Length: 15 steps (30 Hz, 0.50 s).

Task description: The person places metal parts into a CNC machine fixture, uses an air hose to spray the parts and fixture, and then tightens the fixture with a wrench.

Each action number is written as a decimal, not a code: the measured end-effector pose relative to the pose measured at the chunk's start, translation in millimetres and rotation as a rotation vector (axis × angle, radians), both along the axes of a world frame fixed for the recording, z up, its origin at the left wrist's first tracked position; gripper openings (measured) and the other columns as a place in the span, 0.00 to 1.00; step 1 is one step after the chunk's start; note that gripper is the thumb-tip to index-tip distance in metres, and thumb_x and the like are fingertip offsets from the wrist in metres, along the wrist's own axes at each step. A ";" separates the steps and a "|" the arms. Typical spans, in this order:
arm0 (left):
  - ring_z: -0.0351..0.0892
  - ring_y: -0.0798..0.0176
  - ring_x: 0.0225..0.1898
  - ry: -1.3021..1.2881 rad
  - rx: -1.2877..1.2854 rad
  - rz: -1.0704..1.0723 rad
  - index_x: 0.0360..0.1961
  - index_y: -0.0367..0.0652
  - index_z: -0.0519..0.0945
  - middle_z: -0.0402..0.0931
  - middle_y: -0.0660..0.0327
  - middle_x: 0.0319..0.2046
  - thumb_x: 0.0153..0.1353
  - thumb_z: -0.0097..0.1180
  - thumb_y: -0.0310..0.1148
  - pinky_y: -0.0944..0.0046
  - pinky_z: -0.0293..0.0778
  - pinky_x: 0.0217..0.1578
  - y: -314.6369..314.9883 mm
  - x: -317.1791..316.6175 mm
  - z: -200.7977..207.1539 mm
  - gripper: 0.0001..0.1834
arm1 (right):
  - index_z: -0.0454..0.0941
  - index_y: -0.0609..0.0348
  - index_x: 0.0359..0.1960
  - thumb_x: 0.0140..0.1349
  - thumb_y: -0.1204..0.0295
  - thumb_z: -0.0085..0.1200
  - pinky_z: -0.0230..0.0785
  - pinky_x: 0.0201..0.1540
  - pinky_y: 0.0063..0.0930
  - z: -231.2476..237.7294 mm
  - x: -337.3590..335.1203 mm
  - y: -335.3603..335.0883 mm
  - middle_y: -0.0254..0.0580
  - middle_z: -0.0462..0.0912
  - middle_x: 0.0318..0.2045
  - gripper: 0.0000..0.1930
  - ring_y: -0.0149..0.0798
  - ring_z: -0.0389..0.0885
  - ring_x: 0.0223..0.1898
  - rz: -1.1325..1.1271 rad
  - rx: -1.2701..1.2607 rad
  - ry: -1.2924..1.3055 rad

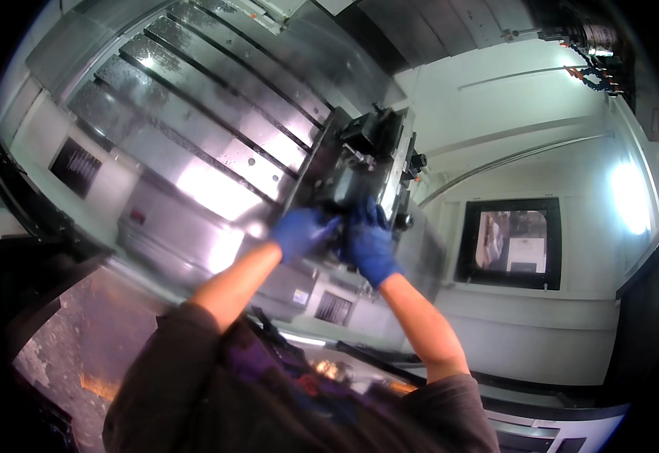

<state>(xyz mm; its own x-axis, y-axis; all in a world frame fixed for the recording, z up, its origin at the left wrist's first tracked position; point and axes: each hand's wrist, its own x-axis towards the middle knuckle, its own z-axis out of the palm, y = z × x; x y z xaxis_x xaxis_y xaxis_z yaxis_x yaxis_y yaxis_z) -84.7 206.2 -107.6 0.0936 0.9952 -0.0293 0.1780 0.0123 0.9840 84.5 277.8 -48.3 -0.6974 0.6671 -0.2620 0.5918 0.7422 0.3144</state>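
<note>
Both of my hands wear blue gloves and reach forward to a dark metal fixture (pixel 371 170) standing on the right end of a slotted machine table (pixel 216 106). My left hand (pixel 298 232) is at the fixture's near left corner, its fingers smeared by motion. Close beside it, my right hand (pixel 369 245) lies against the near end, fingers pointing away from me and partly lost against the dark metal. Whether either hand grips a part cannot be made out. A blocky dark clamp (pixel 360 134) sits at the fixture's far end.
Pale enclosure walls (pixel 450 98) surround the table. To the right are a small dark-framed window (pixel 509 243) and a curved hose (pixel 511 157). A machine head with orange-tipped nozzles (pixel 594 68) hangs at upper right. The enclosure's front sill (pixel 148 283) runs in front of my body.
</note>
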 end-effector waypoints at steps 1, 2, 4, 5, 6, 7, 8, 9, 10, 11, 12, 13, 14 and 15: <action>0.80 0.45 0.38 0.094 -0.019 -0.037 0.46 0.46 0.78 0.80 0.47 0.37 0.64 0.48 0.47 0.51 0.75 0.40 4.2 7.6 -7.5 0.19 | 0.68 0.61 0.60 0.45 0.48 0.59 0.37 0.71 0.48 -3.3 2.9 1.5 0.61 0.54 0.64 0.42 0.60 0.46 0.68 0.002 0.021 -0.013; 0.80 0.45 0.38 0.188 -0.038 -0.074 0.47 0.46 0.78 0.80 0.47 0.37 0.64 0.48 0.47 0.51 0.75 0.40 9.0 14.8 -14.6 0.19 | 0.67 0.62 0.61 0.45 0.47 0.59 0.37 0.71 0.48 -4.2 3.5 2.8 0.62 0.54 0.65 0.43 0.60 0.46 0.68 0.004 0.041 -0.026; 0.80 0.44 0.39 0.176 0.181 -0.041 0.48 0.46 0.77 0.80 0.47 0.38 0.64 0.46 0.49 0.51 0.75 0.40 13.9 16.1 -34.3 0.21 | 0.64 0.66 0.62 0.46 0.46 0.59 0.37 0.71 0.48 0.3 -2.4 1.8 0.63 0.51 0.66 0.46 0.60 0.43 0.70 -0.030 -0.010 -0.006; 0.80 0.44 0.39 0.160 0.332 -0.016 0.49 0.47 0.77 0.80 0.47 0.39 0.64 0.45 0.50 0.51 0.75 0.40 18.0 15.8 -42.1 0.22 | 0.64 0.66 0.62 0.46 0.46 0.59 0.37 0.71 0.48 1.8 -4.2 1.6 0.63 0.51 0.66 0.46 0.60 0.43 0.70 -0.033 -0.019 -0.006; 0.80 0.44 0.39 0.141 0.480 0.004 0.49 0.47 0.77 0.79 0.48 0.40 0.64 0.44 0.50 0.51 0.75 0.40 19.5 15.1 -43.5 0.22 | 0.63 0.67 0.62 0.46 0.46 0.59 0.37 0.71 0.48 1.7 -3.4 1.0 0.63 0.51 0.66 0.46 0.60 0.42 0.70 -0.040 -0.033 -0.008; 0.80 0.44 0.39 0.035 0.476 0.026 0.50 0.48 0.77 0.79 0.48 0.41 0.64 0.45 0.49 0.51 0.75 0.40 20.1 14.8 -44.6 0.21 | 0.64 0.66 0.62 0.46 0.46 0.59 0.36 0.71 0.48 0.3 -2.8 1.5 0.64 0.51 0.66 0.46 0.59 0.42 0.71 -0.019 -0.011 -0.043; 0.80 0.44 0.39 -0.072 0.471 0.048 0.51 0.49 0.77 0.79 0.49 0.41 0.63 0.46 0.48 0.52 0.76 0.41 20.6 14.5 -45.6 0.21 | 0.64 0.66 0.62 0.46 0.45 0.58 0.36 0.72 0.48 -1.6 -2.5 2.6 0.64 0.51 0.66 0.46 0.59 0.41 0.71 0.004 0.011 -0.078; 0.80 0.44 0.40 -0.179 0.464 0.073 0.51 0.50 0.77 0.79 0.49 0.42 0.62 0.47 0.47 0.52 0.76 0.41 20.2 12.9 -44.1 0.20 | 0.64 0.65 0.62 0.47 0.45 0.58 0.35 0.72 0.48 -2.4 -3.0 3.6 0.64 0.51 0.66 0.45 0.59 0.41 0.71 0.030 0.032 -0.114; 0.79 0.44 0.40 -0.110 0.293 0.011 0.52 0.49 0.76 0.79 0.49 0.43 0.61 0.49 0.45 0.52 0.76 0.41 15.1 7.0 -26.9 0.20 | 0.64 0.65 0.62 0.47 0.45 0.57 0.34 0.72 0.48 -2.2 -0.7 2.3 0.64 0.51 0.66 0.45 0.59 0.40 0.71 -0.006 0.002 -0.099; 0.79 0.44 0.40 -0.039 0.122 -0.052 0.52 0.49 0.76 0.79 0.49 0.43 0.60 0.50 0.43 0.53 0.76 0.41 9.2 1.1 -8.1 0.20 | 0.65 0.65 0.62 0.48 0.44 0.57 0.34 0.72 0.48 -0.2 0.8 0.1 0.64 0.51 0.66 0.45 0.59 0.40 0.71 -0.041 -0.028 -0.084; 0.79 0.44 0.41 0.034 -0.044 -0.101 0.52 0.48 0.76 0.78 0.49 0.44 0.59 0.52 0.41 0.53 0.76 0.41 6.1 -4.7 6.2 0.20 | 0.65 0.65 0.62 0.48 0.44 0.57 0.33 0.72 0.48 4.0 -2.4 -0.4 0.64 0.51 0.66 0.45 0.58 0.40 0.71 -0.064 -0.052 -0.067; 0.79 0.44 0.41 0.082 0.003 -0.105 0.52 0.47 0.76 0.78 0.48 0.44 0.59 0.52 0.40 0.53 0.76 0.41 6.3 -3.5 7.4 0.20 | 0.65 0.65 0.62 0.48 0.44 0.57 0.33 0.72 0.48 8.6 -6.8 -1.6 0.64 0.51 0.67 0.45 0.58 0.39 0.71 -0.067 -0.076 -0.077; 0.79 0.44 0.41 0.131 0.050 -0.110 0.52 0.47 0.76 0.78 0.48 0.44 0.59 0.53 0.39 0.53 0.76 0.42 5.7 -1.2 7.5 0.20 | 0.65 0.66 0.62 0.48 0.44 0.57 0.32 0.72 0.48 13.1 -11.8 -3.2 0.64 0.51 0.67 0.45 0.58 0.39 0.71 -0.071 -0.100 -0.086; 0.79 0.44 0.41 0.180 0.099 -0.109 0.52 0.46 0.77 0.78 0.48 0.44 0.58 0.53 0.39 0.53 0.76 0.42 6.1 -0.5 7.3 0.20 | 0.65 0.66 0.61 0.48 0.44 0.57 0.32 0.72 0.48 16.2 -15.7 -2.7 0.64 0.51 0.67 0.45 0.58 0.39 0.71 -0.069 -0.122 -0.096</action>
